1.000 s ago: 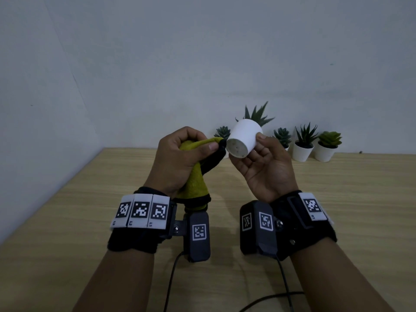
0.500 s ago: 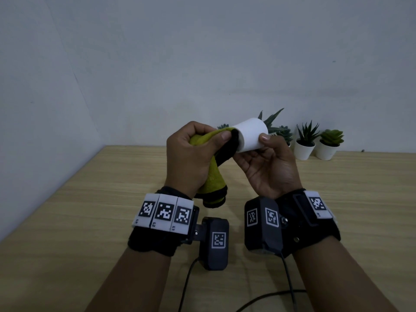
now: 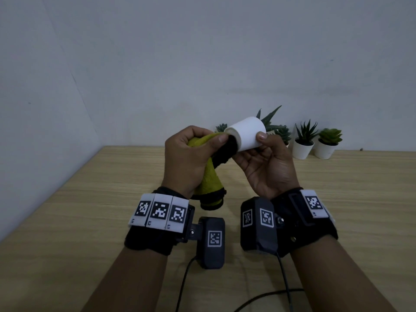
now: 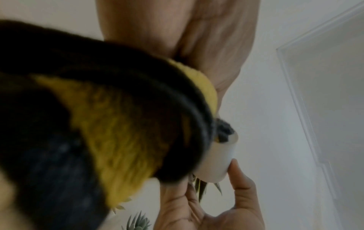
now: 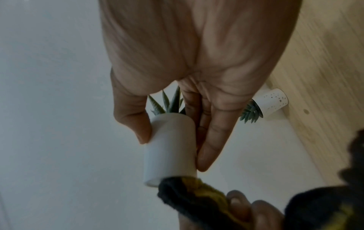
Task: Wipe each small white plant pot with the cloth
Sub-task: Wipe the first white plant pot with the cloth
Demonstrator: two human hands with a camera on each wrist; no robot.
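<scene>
My right hand (image 3: 261,152) holds a small white plant pot (image 3: 247,134) tipped on its side in the air, thumb on top and fingers beneath, its spiky plant (image 3: 269,119) pointing away to the right. My left hand (image 3: 191,154) grips a bunched yellow-green cloth with a black edge (image 3: 209,176) and presses its black end against the pot's bottom rim. In the right wrist view the pot (image 5: 169,147) sits between thumb and fingers, the cloth (image 5: 197,191) at its base. The left wrist view shows the cloth (image 4: 118,132) filling the frame and the pot (image 4: 218,160) behind it.
Two more white pots with green plants (image 3: 302,147) (image 3: 325,147) stand in a row on the wooden table (image 3: 90,199) against the back wall, with others partly hidden behind my hands. A grey wall closes the left side. Black cables (image 3: 286,284) trail from my wrist cameras.
The pot has tilted further onto its side and risen a little. My left hand has brought the cloth against the pot's bottom, which earlier faced me uncovered.
</scene>
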